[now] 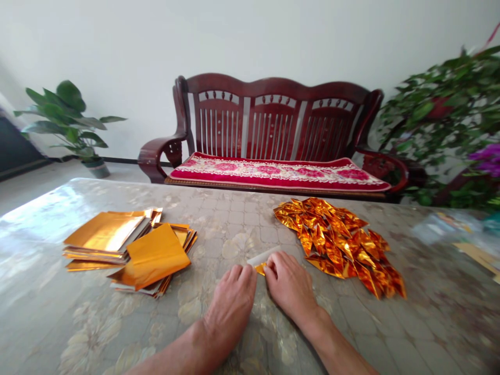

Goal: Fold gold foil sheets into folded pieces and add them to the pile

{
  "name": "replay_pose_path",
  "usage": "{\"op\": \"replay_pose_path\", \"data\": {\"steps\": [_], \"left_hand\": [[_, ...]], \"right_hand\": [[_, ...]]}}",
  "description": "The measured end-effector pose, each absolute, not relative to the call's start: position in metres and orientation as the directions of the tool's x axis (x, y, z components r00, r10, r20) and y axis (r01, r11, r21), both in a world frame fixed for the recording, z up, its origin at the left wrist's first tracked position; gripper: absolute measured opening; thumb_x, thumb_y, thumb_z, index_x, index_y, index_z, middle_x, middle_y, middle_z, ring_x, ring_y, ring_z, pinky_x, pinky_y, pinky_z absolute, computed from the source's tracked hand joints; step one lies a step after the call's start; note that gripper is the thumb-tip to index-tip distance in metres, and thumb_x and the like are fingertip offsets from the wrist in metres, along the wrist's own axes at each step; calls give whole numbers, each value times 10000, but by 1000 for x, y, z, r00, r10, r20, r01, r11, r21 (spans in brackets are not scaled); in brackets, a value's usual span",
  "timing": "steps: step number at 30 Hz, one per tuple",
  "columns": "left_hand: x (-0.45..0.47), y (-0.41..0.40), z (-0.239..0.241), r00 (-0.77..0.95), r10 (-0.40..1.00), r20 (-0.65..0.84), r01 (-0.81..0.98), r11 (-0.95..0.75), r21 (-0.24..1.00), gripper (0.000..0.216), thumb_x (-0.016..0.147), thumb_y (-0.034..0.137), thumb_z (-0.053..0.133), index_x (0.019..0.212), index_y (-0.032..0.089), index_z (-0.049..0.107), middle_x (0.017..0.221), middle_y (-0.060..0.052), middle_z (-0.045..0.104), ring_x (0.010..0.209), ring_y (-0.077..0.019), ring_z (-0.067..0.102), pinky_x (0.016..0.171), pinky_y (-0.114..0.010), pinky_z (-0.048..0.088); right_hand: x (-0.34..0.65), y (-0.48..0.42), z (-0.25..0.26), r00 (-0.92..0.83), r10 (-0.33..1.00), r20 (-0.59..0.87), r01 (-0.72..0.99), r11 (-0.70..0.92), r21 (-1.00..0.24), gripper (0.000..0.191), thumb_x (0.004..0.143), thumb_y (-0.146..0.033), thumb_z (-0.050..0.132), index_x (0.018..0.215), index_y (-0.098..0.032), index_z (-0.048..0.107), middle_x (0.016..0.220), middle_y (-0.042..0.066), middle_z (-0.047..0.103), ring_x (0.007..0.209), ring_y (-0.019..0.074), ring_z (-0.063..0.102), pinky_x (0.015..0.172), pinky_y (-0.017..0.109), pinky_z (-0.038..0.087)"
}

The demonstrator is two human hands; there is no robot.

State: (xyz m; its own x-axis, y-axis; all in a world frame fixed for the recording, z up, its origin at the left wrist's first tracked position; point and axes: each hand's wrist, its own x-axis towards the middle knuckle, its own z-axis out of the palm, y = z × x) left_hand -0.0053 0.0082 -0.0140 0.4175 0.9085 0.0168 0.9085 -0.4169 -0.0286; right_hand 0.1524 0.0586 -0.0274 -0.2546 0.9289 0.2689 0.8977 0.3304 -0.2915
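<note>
I log left hand (229,308) and right hand (289,289), fingers closed, pinching a folded gold foil strip (261,267); folded foil triangles (336,242) lie right of the strip, stacked foil sheets (128,247) left of it.

Two bare arms came in from the bottom edge of the frame and met near the lower middle. The left forearm (175,354) entered from the lower left, and the right forearm (336,349) entered from the lower right, so together they made a shape like a wide V. The left hand (229,307) was turned with its back upward, and the left fingers (239,276) were bent downward. The right hand (289,289) also showed its back, and the right fingers (273,268) curled down toward the left. The two hands were just beside each other, and their fingertips came very close at the lower middle of the frame.
</note>
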Motion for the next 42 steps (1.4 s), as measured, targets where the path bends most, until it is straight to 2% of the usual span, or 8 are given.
{"op": "replay_pose_path", "data": {"steps": [5,10,17,27,30,35,39,42], "left_hand": [[-5,11,-14,465,885,20,884,-463,-65,272,875,31,496,1104,138,600,1032,-69,601,945,-231,560,825,-359,546],[-1,15,-15,492,870,8,867,-490,-90,194,880,46,515,1016,137,620,962,-70,620,881,-236,581,739,-357,556],[4,18,-17,502,863,58,863,-495,-105,248,892,96,563,1134,125,607,1019,-75,631,905,-239,591,736,-351,553],[5,9,-19,527,849,36,846,-521,-114,186,897,85,541,1050,152,624,972,-68,614,871,-216,571,722,-326,531],[5,3,-20,543,837,62,838,-537,-95,175,887,77,549,1023,148,633,969,-76,622,893,-229,572,768,-351,531],[2,7,-21,614,766,192,785,-618,-46,172,924,116,549,1084,117,612,1198,-115,595,1197,-267,493,1024,-383,451],[2,9,-18,642,761,93,758,-648,71,55,944,144,547,957,169,593,1029,-45,625,1007,-211,569,899,-333,511],[3,7,-16,631,774,50,771,-633,74,31,941,157,557,951,181,575,988,-34,622,923,-211,574,806,-336,527]], "right_hand": [[154,59,-28,-256,932,256,901,326,-285,124,908,-210,564,788,-229,540,828,-9,628,796,176,564,655,298,307],[155,60,-27,-297,923,245,901,356,-248,123,935,-226,553,812,-228,554,853,5,632,807,188,568,674,306,322],[157,56,-27,-336,910,245,898,388,-209,77,943,-236,564,868,-228,546,899,21,620,841,215,550,726,328,350],[181,54,-23,-382,894,233,849,440,-294,23,940,-204,546,926,-222,551,949,29,593,900,212,521,808,326,387],[188,59,-28,-346,900,264,832,424,-358,68,919,-158,526,906,-218,552,945,28,599,914,204,530,823,316,400],[188,64,-34,-199,929,311,857,319,-405,118,936,-156,455,875,-204,544,934,55,603,930,213,550,838,324,420],[187,65,-33,-162,941,297,899,265,-349,85,943,-223,492,946,-183,568,981,87,604,972,238,558,882,351,419],[188,64,-31,-164,945,282,915,253,-315,79,921,-229,535,959,-174,577,985,90,594,980,243,559,888,351,420]]}}
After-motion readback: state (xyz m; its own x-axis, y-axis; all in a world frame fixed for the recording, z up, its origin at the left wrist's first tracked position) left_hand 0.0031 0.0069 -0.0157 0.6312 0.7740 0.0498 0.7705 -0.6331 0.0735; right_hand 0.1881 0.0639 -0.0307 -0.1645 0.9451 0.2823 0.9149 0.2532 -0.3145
